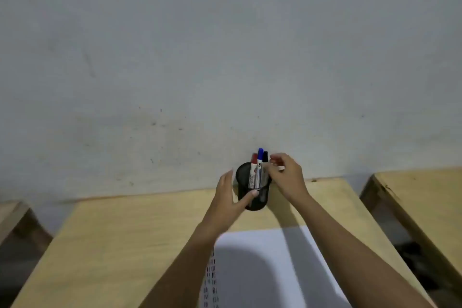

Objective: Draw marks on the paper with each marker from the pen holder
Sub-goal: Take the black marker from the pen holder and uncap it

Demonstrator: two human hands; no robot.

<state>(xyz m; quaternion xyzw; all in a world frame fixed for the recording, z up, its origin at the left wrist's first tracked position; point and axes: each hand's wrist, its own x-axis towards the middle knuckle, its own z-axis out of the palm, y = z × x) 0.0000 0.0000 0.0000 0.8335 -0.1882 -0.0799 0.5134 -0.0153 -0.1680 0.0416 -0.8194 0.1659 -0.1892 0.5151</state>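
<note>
A black mesh pen holder [253,199] stands at the far edge of the wooden table, against the wall. Three markers stick up from it: a red-capped marker [254,170], a blue-capped marker [260,157] and a black-capped marker [265,156]. My left hand [231,197] clasps the holder from the left, thumb across its front. My right hand [285,175] is at the markers from the right, fingers curled beside the black cap; whether it grips a marker is unclear. White paper [265,265] lies on the table near me, partly under my forearms and their shadow.
The tan table [120,240] extends left of the paper. A grey wall [225,57] rises right behind the holder. Similar wooden tables stand at the far right [425,202] and far left [10,215], with dark gaps between them.
</note>
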